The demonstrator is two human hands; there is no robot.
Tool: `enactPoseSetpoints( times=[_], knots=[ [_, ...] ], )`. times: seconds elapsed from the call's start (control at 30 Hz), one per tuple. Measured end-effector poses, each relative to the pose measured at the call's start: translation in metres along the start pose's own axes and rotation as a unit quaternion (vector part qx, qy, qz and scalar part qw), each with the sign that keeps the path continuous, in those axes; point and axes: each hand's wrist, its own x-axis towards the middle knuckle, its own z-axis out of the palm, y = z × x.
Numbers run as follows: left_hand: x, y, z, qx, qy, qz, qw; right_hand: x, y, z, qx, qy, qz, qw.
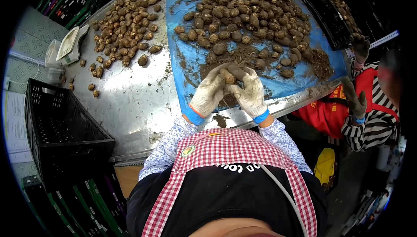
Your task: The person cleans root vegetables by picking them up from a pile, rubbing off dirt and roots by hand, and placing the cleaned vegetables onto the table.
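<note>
My left hand (210, 91), in a dirty white glove, and my right hand (248, 91), gloved the same way, meet over the near edge of a blue sheet (180, 67). Between them they hold brown tubers (227, 76), fingers wrapped around them; the exact number is partly hidden. Beyond my hands a large heap of soil-covered tubers (247, 18) lies on the sheet with loose dirt. To the left, a smaller pile of cleaner tubers (126, 31) rests on the bare metal table (130, 102).
A black crate (71, 141) stands at the left table edge, near a white scale (73, 45). Another black crate (323, 13) holding tubers is at the back right. A co-worker in a striped top (373, 128), with dark gloves, is at the right.
</note>
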Motion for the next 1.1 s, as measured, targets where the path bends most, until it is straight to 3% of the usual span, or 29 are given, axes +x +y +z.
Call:
enactPoseSetpoints(
  times=[0.03, 0.13, 0.17, 0.27, 0.3, 0.33, 0.4, 0.43, 0.53, 0.57, 0.63, 0.67, 0.7, 0.73, 0.8, 0.87, 0.93, 1.0, 1.03, 1.07, 1.1],
  knots=[
    [0.000, -0.002, 0.004, 0.009, 0.011, 0.008, 1.000, -0.004, 0.002, 0.003, -0.002, 0.003, 0.015, 1.000],
    [-0.006, 0.001, 0.015, 0.018, 0.020, 0.010, 1.000, -0.001, 0.005, -0.005, 0.006, 0.017, -0.093, 0.996],
    [-0.005, 0.001, 0.017, 0.013, 0.022, 0.009, 1.000, 0.000, 0.009, -0.001, 0.053, 0.038, -0.075, 0.995],
    [-0.001, -0.012, 0.006, 0.023, 0.030, -0.003, 0.999, 0.000, 0.005, 0.004, -0.011, 0.051, -0.036, 0.998],
    [-0.002, -0.017, 0.000, 0.031, 0.034, -0.008, 0.999, 0.000, 0.009, 0.005, -0.030, 0.010, 0.033, 0.999],
    [-0.005, -0.021, -0.006, 0.074, 0.028, -0.028, 0.996, 0.001, 0.023, 0.012, -0.067, -0.037, 0.115, 0.990],
    [-0.013, -0.015, -0.004, 0.161, 0.012, -0.070, 0.984, 0.007, 0.039, 0.021, -0.043, -0.038, 0.144, 0.988],
    [-0.017, -0.006, 0.007, 0.290, 0.011, -0.072, 0.954, 0.001, 0.070, 0.036, -0.091, -0.049, 0.140, 0.985],
    [-0.017, 0.013, -0.014, 0.404, 0.016, -0.070, 0.912, 0.009, 0.085, 0.037, -0.094, -0.109, 0.158, 0.977],
    [-0.014, 0.031, -0.016, 0.438, 0.083, -0.048, 0.894, 0.014, 0.082, 0.035, -0.138, -0.097, 0.026, 0.985],
    [-0.006, 0.054, -0.072, 0.153, 0.080, 0.138, 0.975, 0.032, 0.075, 0.043, -0.174, -0.118, 0.056, 0.976],
    [0.000, 0.072, -0.082, -0.210, 0.196, 0.149, 0.946, 0.043, 0.069, 0.046, -0.193, -0.126, 0.072, 0.970],
    [0.002, 0.094, -0.082, -0.282, 0.107, 0.233, 0.924, 0.053, 0.060, 0.049, -0.193, -0.142, 0.087, 0.967],
    [-0.003, 0.099, -0.077, -0.186, 0.183, 0.317, 0.912, 0.062, 0.055, 0.055, -0.237, -0.161, 0.079, 0.955],
    [0.003, 0.104, -0.086, -0.223, 0.292, 0.304, 0.879, 0.080, 0.035, 0.066, -0.279, -0.206, 0.057, 0.936],
    [0.008, 0.082, -0.111, -0.304, 0.170, 0.180, 0.920, 0.090, 0.027, 0.084, -0.300, -0.241, 0.028, 0.923],
    [0.004, 0.066, -0.090, -0.213, 0.243, 0.097, 0.941, 0.089, 0.049, 0.115, -0.327, -0.291, 0.025, 0.899],
    [0.004, 0.052, -0.115, -0.199, 0.103, 0.091, 0.970, 0.089, 0.057, 0.115, -0.258, -0.291, 0.035, 0.921],
    [0.002, 0.051, -0.122, -0.063, 0.171, 0.113, 0.977, 0.089, 0.062, 0.113, -0.223, -0.291, 0.040, 0.929],
    [-0.001, 0.053, -0.115, 0.073, 0.238, 0.132, 0.960, 0.087, 0.061, 0.101, -0.093, -0.302, 0.108, 0.943],
    [-0.002, 0.056, -0.107, 0.204, 0.300, 0.148, 0.920, 0.076, 0.069, 0.101, 0.184, -0.280, 0.156, 0.929]
  ],
)
